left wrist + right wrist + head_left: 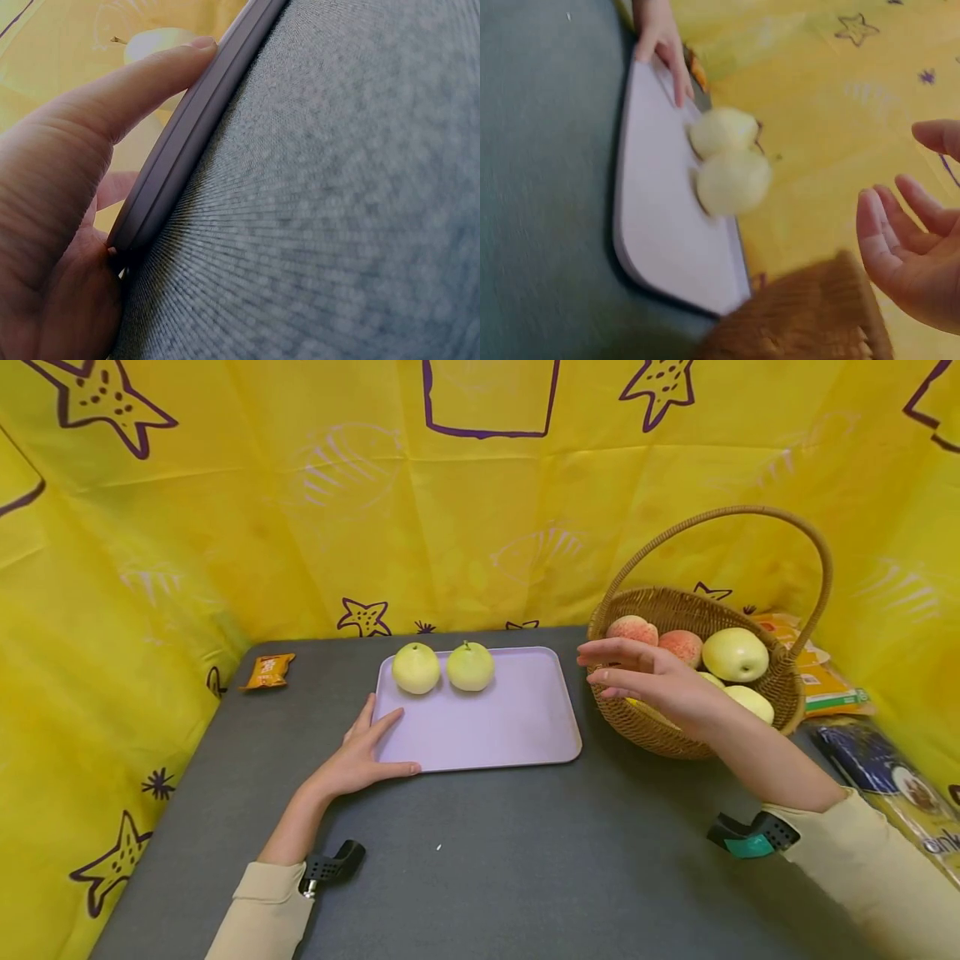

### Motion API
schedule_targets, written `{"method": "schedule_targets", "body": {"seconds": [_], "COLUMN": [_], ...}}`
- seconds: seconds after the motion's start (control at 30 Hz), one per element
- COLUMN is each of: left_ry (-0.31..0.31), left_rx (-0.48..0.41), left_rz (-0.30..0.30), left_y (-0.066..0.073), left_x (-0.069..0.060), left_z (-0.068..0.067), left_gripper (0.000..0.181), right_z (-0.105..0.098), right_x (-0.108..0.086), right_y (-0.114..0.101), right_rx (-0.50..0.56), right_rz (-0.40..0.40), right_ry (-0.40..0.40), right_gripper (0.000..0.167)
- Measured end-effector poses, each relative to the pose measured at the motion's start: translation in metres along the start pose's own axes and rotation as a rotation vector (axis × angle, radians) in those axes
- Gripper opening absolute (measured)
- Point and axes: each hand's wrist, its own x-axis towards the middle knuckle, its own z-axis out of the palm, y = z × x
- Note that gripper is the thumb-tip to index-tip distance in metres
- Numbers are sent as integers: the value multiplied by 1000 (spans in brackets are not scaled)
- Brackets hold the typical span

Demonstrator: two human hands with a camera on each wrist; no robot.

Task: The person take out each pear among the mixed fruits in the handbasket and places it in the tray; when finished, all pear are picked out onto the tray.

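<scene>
The left hand [360,760] is spread at the near left corner of a lilac rectangular tray [487,727]: its thumb lies along the near rim, where the left wrist view shows the tip touching, and its other fingers reach over the left rim. The tray lies flat on the dark grey counter [525,860], close to the counter's far edge. Two round yellow-green fruits, apples or pears, stand side by side near the tray's far rim, toward its far left corner: the left fruit [416,668] and the right fruit [470,667].

The right hand [660,685] is over the left side of a wicker basket [675,742], its fingers loosely bent and the thumb apart from them. The basket, with a tall arched handle [765,512], stands just right of the tray near the counter's far edge. Inside are two peaches [681,646] and several yellow-green fruits [735,654]; the forearm and hand partly hide the contents.

A small orange packet [269,672] lies at the counter's far left corner. Orange packaging [828,689] and a blue-and-yellow bag [900,785] lie right of the basket. Yellow patterned cloth [480,527] hangs behind the counter.
</scene>
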Motion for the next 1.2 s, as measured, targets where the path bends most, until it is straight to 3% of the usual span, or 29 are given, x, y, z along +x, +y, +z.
{"method": "schedule_targets", "body": {"seconds": [0.23,0.53,0.73,1.03,1.2], "left_ry": [2,-5,-6,4,4], "left_rx": [3,10,5,7,6], "left_rz": [2,-2,-2,1,-1], "left_y": [0,0,1,1,1], "left_x": [0,1,1,1,0], "left_z": [0,0,0,0,0], "left_gripper": [98,99,99,99,98], "right_z": [-30,-62,-78,-89,-88], "right_x": [-8,-9,-5,1,4], "right_y": [-2,-2,0,-4,-2], "right_rx": [-205,-521,-646,-758,-841], "right_rz": [-35,39,41,148,185], "right_ry": [8,-93,-188,-372,-437], "right_gripper": [40,33,36,46,53]}}
